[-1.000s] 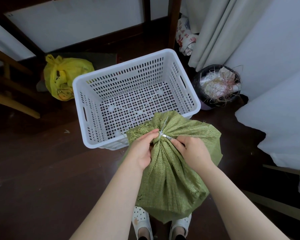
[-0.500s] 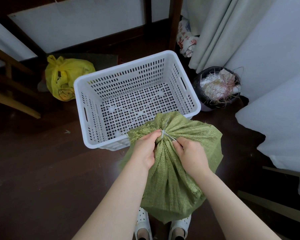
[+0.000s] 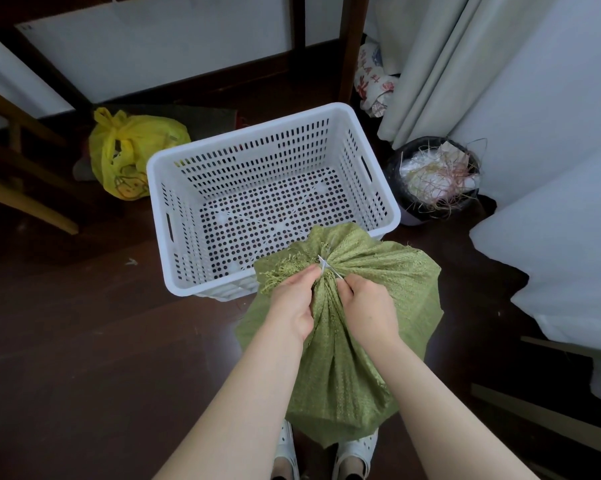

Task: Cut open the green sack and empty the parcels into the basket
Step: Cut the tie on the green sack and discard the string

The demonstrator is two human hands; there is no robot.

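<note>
The green woven sack (image 3: 389, 282) stands upright on the dark floor between my feet, its neck gathered and tied, its frayed mouth flopping over the near rim of the white perforated basket (image 3: 243, 135). The basket holds nothing. My left hand (image 3: 292, 299) pinches the sack's neck from the left. My right hand (image 3: 368, 306) holds a small silver cutter (image 3: 327, 266) whose tip is at the tie on the neck. No parcels show; the sack hides them.
A yellow plastic bag (image 3: 132, 157) lies left of the basket. A black bin full of scraps (image 3: 434, 178) stands to its right, by a pale curtain (image 3: 430, 64). White bedding (image 3: 552, 254) fills the right side. Wooden furniture legs (image 3: 25, 199) sit at the left.
Both hands stay at the sack's neck. The cutter's tip has shifted slightly at the tie, and my left fingers have closed in tighter beside it.
</note>
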